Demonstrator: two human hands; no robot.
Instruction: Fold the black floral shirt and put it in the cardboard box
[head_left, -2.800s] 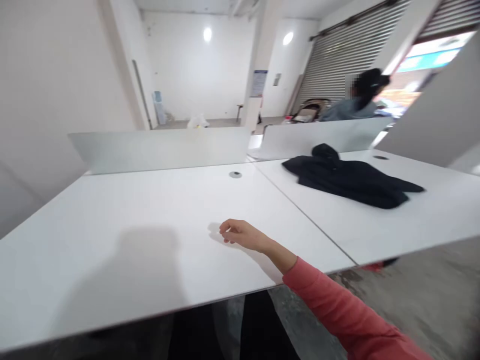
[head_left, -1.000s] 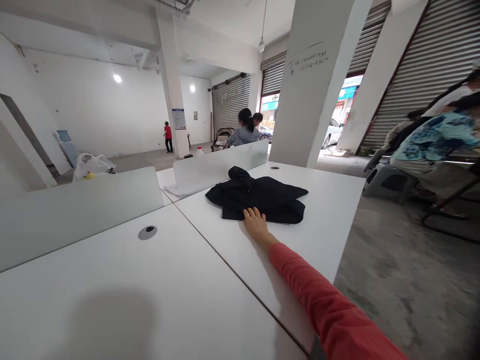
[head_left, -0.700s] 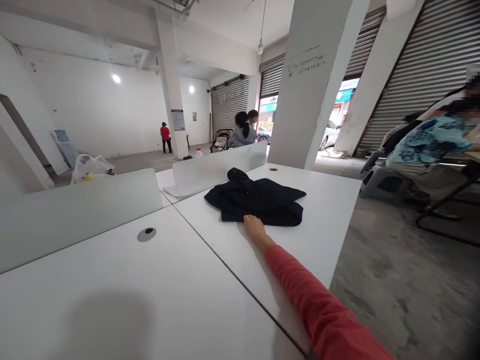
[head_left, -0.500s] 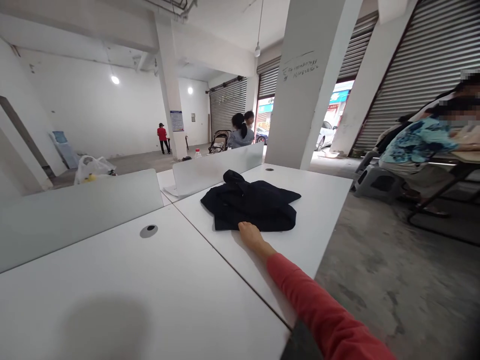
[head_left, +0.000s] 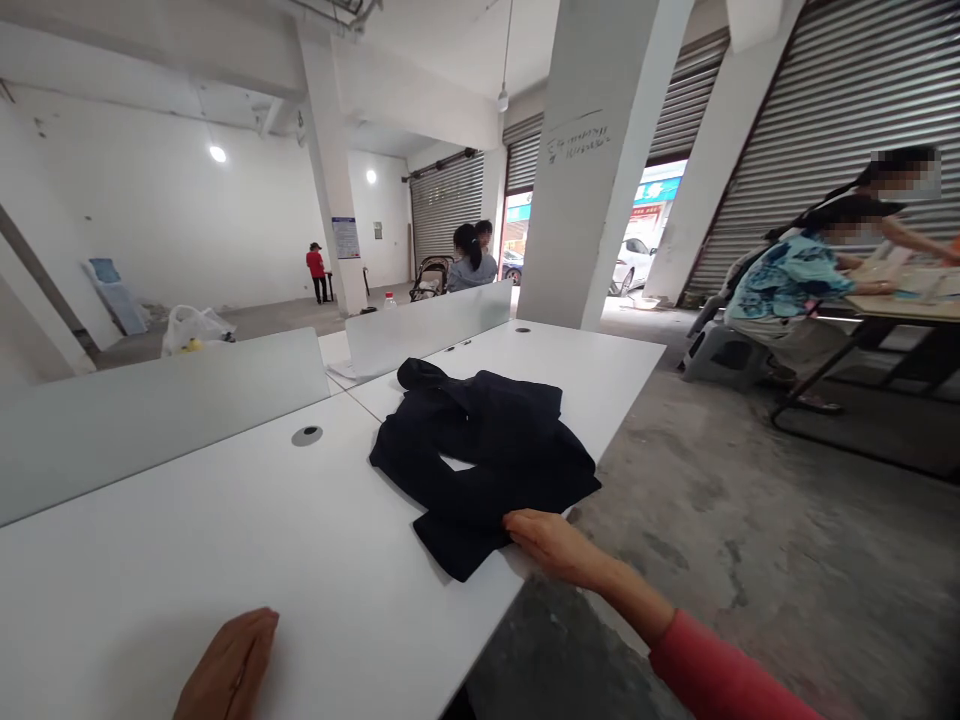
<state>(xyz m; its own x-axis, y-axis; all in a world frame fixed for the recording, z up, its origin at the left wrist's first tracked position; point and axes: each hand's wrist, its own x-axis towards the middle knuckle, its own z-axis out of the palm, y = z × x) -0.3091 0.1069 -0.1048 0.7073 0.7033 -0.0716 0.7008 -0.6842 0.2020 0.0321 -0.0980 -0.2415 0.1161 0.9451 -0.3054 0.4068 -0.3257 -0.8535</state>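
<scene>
A dark navy garment (head_left: 480,430) lies crumpled on the white table (head_left: 337,560); its exact kind I cannot tell. White tabletop shows through a small gap between its folds, and a rounded, bunched part sticks up at its far left. My right hand (head_left: 555,545), in a red sleeve, is closed on the near edge of the cloth, close to the table's right side. At the bottom left my left hand (head_left: 229,665) hovers over the tabletop, apart from the garment. Its fingers are stretched out and hold nothing.
Frosted dividers (head_left: 157,420) cross the table's far side, with a plastic bag (head_left: 196,330) behind. A cable hole (head_left: 307,436) lies left of the garment. At right, people sit by another table (head_left: 911,305), near a grey stool (head_left: 720,355). A pillar (head_left: 577,180) stands beyond.
My right hand has drawn the garment nearer, and the cloth is more spread out, with a flap toward me. My left hand has come into view at the bottom left.
</scene>
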